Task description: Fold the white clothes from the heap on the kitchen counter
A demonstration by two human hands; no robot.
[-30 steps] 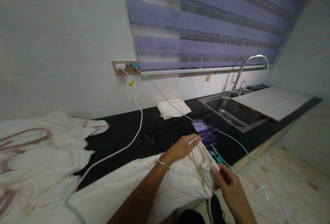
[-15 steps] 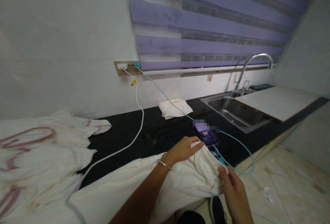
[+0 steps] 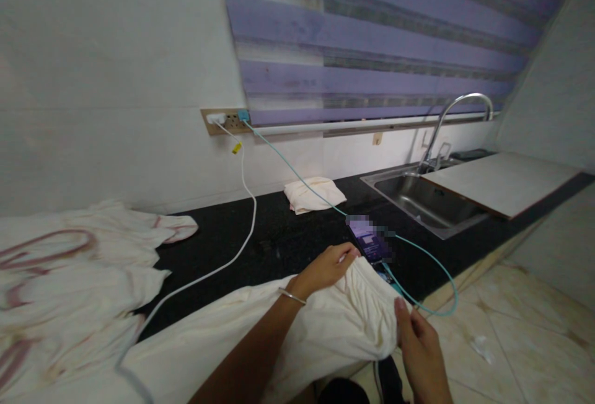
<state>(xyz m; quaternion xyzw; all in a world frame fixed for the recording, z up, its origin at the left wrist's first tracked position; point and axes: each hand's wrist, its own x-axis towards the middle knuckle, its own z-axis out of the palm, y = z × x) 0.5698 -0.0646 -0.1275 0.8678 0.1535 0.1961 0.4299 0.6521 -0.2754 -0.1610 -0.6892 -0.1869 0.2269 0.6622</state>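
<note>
Cream pants point(image 3: 334, 323) with a gathered elastic waistband lie along the front of the black counter, their waist end at the counter's edge. My left hand point(image 3: 325, 267), with a silver bangle on the wrist, pinches the far corner of the waistband. The near corner is held between the thumb and fingers of my right hand point(image 3: 421, 336). Between both hands the waistband is stretched fairly straight. Just beyond it lies a phone point(image 3: 372, 246) with its screen lit, close to my left fingertips.
A cream garment with reddish trim point(image 3: 56, 267) spreads at the left. A folded cream cloth point(image 3: 313, 194) sits by the wall. A white cable point(image 3: 242, 249) and a teal cable point(image 3: 453, 280) run across the counter point(image 3: 279, 240). At the right are a sink point(image 3: 425, 199) and a white board point(image 3: 506, 181).
The waistband, bunched and folded before, is now drawn straighter, with its gathers spread out. My hands keep their hold, and the view has shifted slightly.
</note>
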